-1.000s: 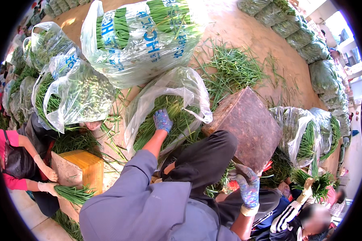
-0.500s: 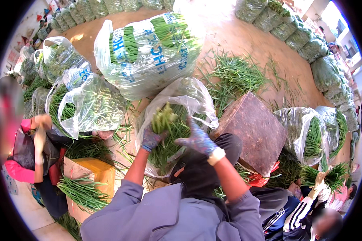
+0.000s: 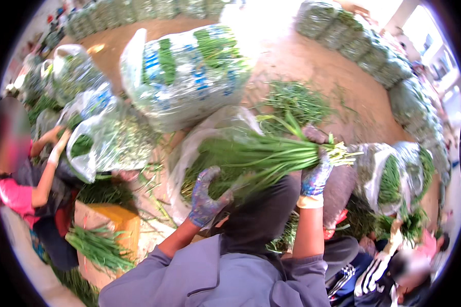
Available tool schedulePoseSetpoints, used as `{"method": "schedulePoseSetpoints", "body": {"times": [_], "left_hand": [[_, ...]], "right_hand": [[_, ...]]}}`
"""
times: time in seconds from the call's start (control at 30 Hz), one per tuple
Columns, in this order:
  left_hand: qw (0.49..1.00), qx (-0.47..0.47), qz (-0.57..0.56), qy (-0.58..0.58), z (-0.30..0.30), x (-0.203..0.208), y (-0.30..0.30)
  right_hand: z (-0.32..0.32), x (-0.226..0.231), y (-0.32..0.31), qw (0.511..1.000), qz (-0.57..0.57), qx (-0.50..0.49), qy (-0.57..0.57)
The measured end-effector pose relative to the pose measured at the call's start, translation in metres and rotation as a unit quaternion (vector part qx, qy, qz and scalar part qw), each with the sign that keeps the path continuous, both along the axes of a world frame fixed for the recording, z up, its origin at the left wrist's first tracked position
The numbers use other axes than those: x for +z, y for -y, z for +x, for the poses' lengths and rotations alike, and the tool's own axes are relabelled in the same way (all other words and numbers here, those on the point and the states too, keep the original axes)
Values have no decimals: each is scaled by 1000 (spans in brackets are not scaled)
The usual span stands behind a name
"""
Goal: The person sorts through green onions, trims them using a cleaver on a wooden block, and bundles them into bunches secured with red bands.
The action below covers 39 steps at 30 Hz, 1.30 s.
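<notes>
My right hand (image 3: pixel 316 173), in a patterned glove, grips a bunch of long green leafy stalks (image 3: pixel 271 152) close to its pale cut ends. The bunch lies sideways in the air, its leaves reaching left over the open clear plastic bag (image 3: pixel 178 169) in front of me. Below those leaves my left hand (image 3: pixel 207 197), gloved alike, is empty, with thumb and fingers spread. More greens show inside the bag, partly covered by the bunch.
A large wrapped bundle of greens (image 3: pixel 189 77) lies beyond the bag. Loose stalks (image 3: pixel 297 102) are heaped on the floor. Filled bags (image 3: pixel 118 135) stand left, others (image 3: pixel 389 174) right. A box (image 3: pixel 123 220) bears greens. Co-workers sit on both sides.
The bunch has passed from my left hand to my right, moving right and turning sideways. My left hand has let go and opened. The co-worker at left has reached toward a bag.
</notes>
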<state>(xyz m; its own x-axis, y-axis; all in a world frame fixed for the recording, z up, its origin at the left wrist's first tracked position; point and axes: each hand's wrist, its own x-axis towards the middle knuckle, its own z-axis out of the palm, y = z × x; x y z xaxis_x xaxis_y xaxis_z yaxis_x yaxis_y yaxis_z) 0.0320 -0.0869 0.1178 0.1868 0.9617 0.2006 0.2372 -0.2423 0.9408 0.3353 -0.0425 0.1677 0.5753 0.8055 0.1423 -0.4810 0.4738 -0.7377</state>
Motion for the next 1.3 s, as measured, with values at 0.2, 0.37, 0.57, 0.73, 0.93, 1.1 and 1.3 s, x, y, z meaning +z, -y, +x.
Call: {"method": "schedulePoseSetpoints", "body": {"times": [0.2,0.37,0.57,0.73,0.93,1.1,1.3], "left_hand": [[608,-449,-464,461,132,16,-17],[560,-293,-468,617,236,34,-40],[614,-184,-447,624,250,27,-73],[691,-232,-314,608,233,18,-101],[626,-363,-284,629,205,42,-111],[643,-392,-244,612,221,59,-98],[666,-418,-230,573,217,68,-93]], "right_hand": [[55,35,19,986,33,-143,-83],[30,33,64,983,96,-137,-75],[45,-23,135,976,22,-118,181],[44,10,176,982,-6,-66,-175],[91,31,242,973,-199,-105,58],[88,11,202,908,-249,113,317],[57,18,198,908,-204,145,335]]}}
